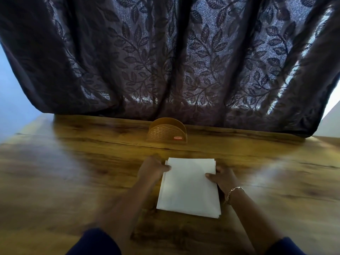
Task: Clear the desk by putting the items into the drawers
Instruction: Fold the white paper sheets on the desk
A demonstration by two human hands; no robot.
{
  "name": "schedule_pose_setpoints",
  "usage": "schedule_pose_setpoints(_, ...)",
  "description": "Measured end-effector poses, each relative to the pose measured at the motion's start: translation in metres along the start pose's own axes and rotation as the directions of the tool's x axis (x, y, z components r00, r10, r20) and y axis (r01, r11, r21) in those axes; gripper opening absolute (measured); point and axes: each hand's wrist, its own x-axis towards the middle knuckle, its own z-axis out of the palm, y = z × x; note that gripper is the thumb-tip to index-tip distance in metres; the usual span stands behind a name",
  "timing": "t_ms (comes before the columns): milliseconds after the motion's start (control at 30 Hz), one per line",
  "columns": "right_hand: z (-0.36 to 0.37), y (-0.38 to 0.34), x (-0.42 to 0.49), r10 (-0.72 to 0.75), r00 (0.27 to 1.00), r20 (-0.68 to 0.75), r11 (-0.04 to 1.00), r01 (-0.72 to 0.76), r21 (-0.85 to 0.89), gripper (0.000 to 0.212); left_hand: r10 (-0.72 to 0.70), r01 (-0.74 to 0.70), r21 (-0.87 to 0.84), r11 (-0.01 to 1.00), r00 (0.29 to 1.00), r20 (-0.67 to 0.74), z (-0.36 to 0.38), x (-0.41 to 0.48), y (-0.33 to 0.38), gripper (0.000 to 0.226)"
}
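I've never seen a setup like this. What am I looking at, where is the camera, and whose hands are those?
There is no machine here. A person wears one wide camera on the head, aimed forward and down, so this single picture shows their own arms. The left hand and right hand each grip one side of a stack of white paper, thumbs on top, over a wooden desk. Further back stands a brown plastic holder, in front of a dark leaf-patterned curtain. A bracelet circles the right wrist. No drawers are in view.

white paper stack (189,186), flat on desk (73,172)
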Motion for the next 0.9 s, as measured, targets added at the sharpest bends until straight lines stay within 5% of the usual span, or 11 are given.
schedule_pose_setpoints(300, 0.005, 0.001, -0.006, -0.08, 0.996, -0.045, 0.989, 0.073, -0.13, 0.018, 0.022, -0.02, -0.057, 0.998, 0.999, 0.036, 0.01, -0.01, 0.006, 0.022)
schedule_pose_setpoints(467, 0.004, 0.004, -0.013, -0.112, 0.992, -0.063, 0.99, 0.106, -0.091, 0.021, 0.0, 0.031, -0.319, 0.947, 0.995, 0.096, 0.007, -0.017, -0.001, 0.055)
schedule_pose_setpoints(667, 0.001, -0.003, -0.033, -0.211, 0.971, -0.111, 0.944, 0.232, 0.236, 0.03, 0.202, -0.112, -0.47, 0.875, 0.968, 0.146, -0.004, -0.035, -0.003, 0.027)
schedule_pose_setpoints(767, -0.01, -0.018, -0.039, -0.235, 0.972, 0.026, 0.851, 0.193, 0.489, 0.039, 0.348, -0.24, -0.548, 0.802, 0.932, 0.102, -0.015, -0.043, 0.002, 0.023)
schedule_pose_setpoints(900, -0.02, -0.042, -0.039, -0.361, 0.922, 0.144, 0.825, 0.243, 0.511, 0.043, 0.507, -0.376, -0.611, 0.696, 0.861, 0.048, -0.025, -0.046, 0.012, 0.03)
